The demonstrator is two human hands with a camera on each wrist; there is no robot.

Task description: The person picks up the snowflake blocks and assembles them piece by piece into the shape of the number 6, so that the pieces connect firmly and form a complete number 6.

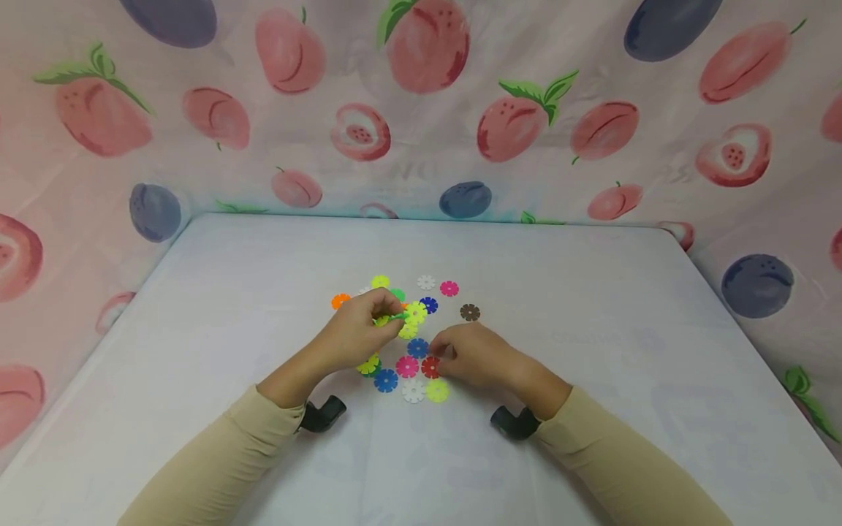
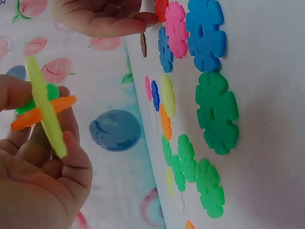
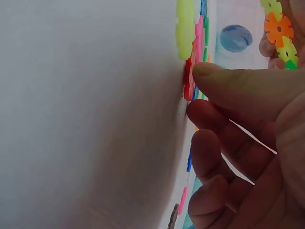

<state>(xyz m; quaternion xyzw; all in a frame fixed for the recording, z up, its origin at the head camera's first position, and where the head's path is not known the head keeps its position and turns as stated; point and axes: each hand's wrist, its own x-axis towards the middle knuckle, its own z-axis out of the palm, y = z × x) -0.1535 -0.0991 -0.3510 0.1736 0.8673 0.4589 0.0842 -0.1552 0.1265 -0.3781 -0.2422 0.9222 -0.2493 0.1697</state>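
My left hand [image 1: 393, 318] is raised a little above the table and grips a small cluster of joined discs [image 2: 45, 112]: a yellow-green one crossed by an orange one and a green one. My right hand [image 1: 439, 358] lies low on the table. Its thumb [image 3: 228, 78] and forefinger pinch the edge of a red disc [image 3: 188, 81], which lies flat among the loose discs. Beside the red disc [image 1: 430, 367] lie a pink disc [image 1: 406, 366] and a blue disc [image 1: 417, 348]. The cluster [image 3: 279, 28] shows at the upper right in the right wrist view.
Several loose flower-shaped discs lie on the white table [image 1: 592, 307]: a brown one [image 1: 470, 313], a pink one [image 1: 449, 288], a white one [image 1: 425, 282] and an orange one [image 1: 340, 300]. A large green disc [image 2: 217, 112] lies near my left hand. Fruit-print cloth [image 1: 421, 109] walls in three sides.
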